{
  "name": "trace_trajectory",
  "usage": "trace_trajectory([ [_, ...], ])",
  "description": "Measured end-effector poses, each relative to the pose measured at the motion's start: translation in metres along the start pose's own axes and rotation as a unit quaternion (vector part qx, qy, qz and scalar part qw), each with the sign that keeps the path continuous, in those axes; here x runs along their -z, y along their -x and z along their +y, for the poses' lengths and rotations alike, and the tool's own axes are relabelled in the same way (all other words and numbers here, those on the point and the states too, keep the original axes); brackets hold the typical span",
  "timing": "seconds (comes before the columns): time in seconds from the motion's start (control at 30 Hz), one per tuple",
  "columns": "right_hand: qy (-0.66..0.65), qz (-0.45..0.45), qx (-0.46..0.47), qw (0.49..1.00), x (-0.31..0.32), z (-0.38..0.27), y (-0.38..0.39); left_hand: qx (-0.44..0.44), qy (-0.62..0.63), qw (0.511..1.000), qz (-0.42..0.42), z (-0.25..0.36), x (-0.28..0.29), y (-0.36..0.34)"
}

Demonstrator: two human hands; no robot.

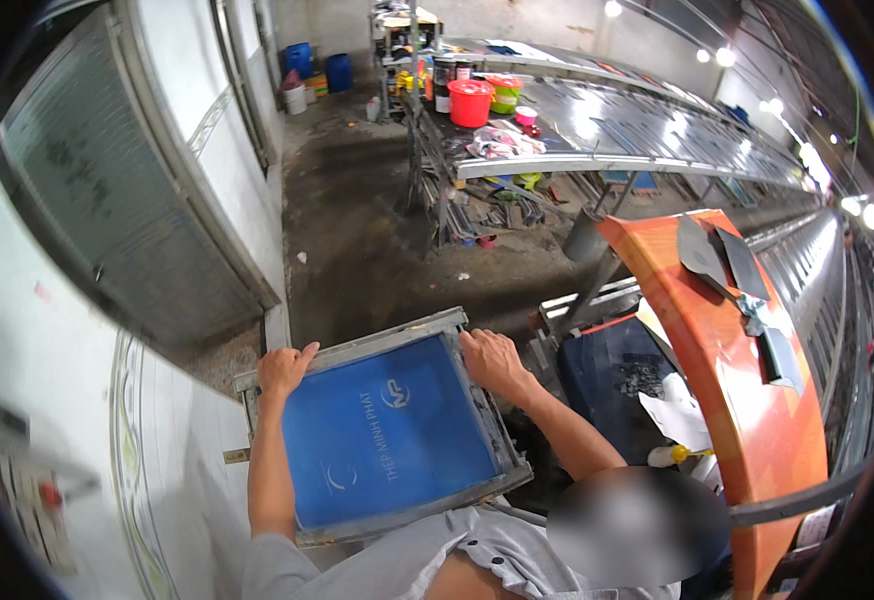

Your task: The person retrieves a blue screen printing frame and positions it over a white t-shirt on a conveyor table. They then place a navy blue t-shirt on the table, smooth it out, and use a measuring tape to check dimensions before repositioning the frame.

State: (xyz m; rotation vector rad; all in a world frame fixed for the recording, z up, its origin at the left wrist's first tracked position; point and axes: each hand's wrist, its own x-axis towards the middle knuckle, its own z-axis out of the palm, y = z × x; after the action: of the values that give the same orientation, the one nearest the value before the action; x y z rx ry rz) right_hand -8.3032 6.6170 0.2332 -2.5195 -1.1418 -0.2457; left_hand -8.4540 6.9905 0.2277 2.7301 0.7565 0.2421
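Observation:
In front of my body is a screen-printing frame (412, 460) with blue mesh and white markings inside a worn grey metal border. My left hand (282, 375) is closed on the upper left part of the frame, near the corner. My right hand (492, 355) grips the upper right part, fingers curled over the edge. The frame lies tilted between a white wall on my left and a cluttered dark surface on my right.
A grey door (107, 200) stands at the left. An orange curved panel (747, 400) with dark blades rises at the right, beside papers (677, 420). Ahead, long metal tables (647, 150) hold red and green buckets (469, 105) and cloths. Blue barrels (339, 72) stand far back.

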Motion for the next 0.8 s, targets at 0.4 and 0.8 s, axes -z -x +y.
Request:
trace_trajectory([
  [0.4,-0.047,-0.038,-0.007,0.998,-0.105,0.096,-0.397,0.045,-0.020,0.999,0.004,-0.066,-0.013,-0.381],
  [0.8,-0.107,-0.068,0.134,0.983,-0.179,0.179,-0.779,0.120,0.013,0.992,0.045,-0.141,-0.067,-0.735],
])
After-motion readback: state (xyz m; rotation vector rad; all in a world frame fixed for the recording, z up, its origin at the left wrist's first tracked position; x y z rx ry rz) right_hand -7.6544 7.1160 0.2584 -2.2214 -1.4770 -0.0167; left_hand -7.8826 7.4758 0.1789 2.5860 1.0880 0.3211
